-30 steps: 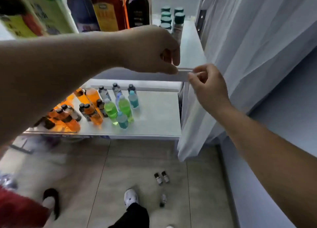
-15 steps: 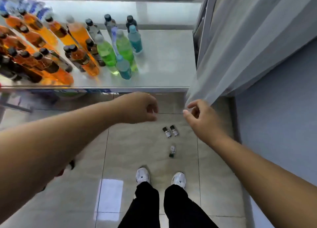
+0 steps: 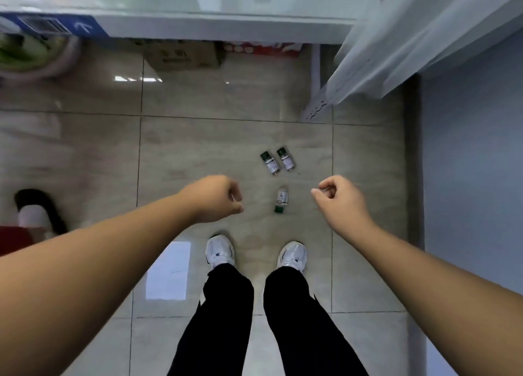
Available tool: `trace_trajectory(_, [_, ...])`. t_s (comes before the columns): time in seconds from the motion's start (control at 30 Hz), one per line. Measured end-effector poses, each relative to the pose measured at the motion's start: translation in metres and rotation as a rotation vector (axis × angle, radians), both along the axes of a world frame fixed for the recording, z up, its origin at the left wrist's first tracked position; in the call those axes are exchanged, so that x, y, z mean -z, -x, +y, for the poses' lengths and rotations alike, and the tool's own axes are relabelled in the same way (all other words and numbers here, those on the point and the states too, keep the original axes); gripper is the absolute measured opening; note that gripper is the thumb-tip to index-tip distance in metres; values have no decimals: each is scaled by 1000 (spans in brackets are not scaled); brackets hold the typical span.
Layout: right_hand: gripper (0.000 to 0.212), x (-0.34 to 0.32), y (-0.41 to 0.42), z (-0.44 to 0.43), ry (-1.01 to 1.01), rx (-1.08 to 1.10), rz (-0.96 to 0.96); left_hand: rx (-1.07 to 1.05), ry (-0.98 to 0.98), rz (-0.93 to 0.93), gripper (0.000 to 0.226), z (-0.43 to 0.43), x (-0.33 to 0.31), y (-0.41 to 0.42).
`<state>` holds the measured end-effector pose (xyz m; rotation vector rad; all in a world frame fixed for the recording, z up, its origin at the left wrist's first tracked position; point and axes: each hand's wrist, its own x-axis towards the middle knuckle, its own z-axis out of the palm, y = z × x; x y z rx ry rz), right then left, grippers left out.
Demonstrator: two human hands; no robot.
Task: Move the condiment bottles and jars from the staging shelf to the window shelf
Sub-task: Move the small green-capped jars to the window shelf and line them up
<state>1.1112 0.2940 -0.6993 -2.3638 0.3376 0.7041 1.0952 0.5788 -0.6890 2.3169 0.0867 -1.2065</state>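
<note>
Three small spice jars with green caps lie on the tiled floor. Two jars (image 3: 270, 163) (image 3: 285, 158) lie side by side, and a third jar (image 3: 281, 202) lies closer to my feet, cap toward me. My left hand (image 3: 215, 198) hangs above the floor to the left of the third jar, fingers loosely curled and holding nothing. My right hand (image 3: 339, 203) hangs to the jar's right, also loosely curled and holding nothing. The front edge of the white window shelf (image 3: 226, 27) runs across the top; its bottles are out of view.
A white curtain (image 3: 396, 50) hangs at the upper right beside a blue-grey wall. Under the shelf are a cardboard box (image 3: 184, 55), a bowl with greens (image 3: 28, 55) and a white power strip (image 3: 317, 104). My white shoes (image 3: 220, 252) stand just behind the jars.
The view has tipped down from the shelves to the floor. Both hands have dropped from shelf height to either side of the jars on the floor.
</note>
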Motion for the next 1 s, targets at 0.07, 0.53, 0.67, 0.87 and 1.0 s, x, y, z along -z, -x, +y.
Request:
trace_trajectory(0.07, [11,38,1,-5,21,-17,37,-30,8,36,19,-9,43,4])
trace_trajectory(0.53, [17,259,-18,-17,114,-357,273,-84,77,118,41,-88,297,-35])
trace_trajectory(0.67, [35,309,-18,-12,130,-541,400,-115,120,115,60,-110,341,-54])
trace_trajectory(0.87, [56,359,-16,-8,149,-728,482,-220,188,134,89,-132,388,-78])
trace_trajectory(1.0, [73,382,-17,-3,158,-807,552,-166,92,164,88,-136,410,-88])
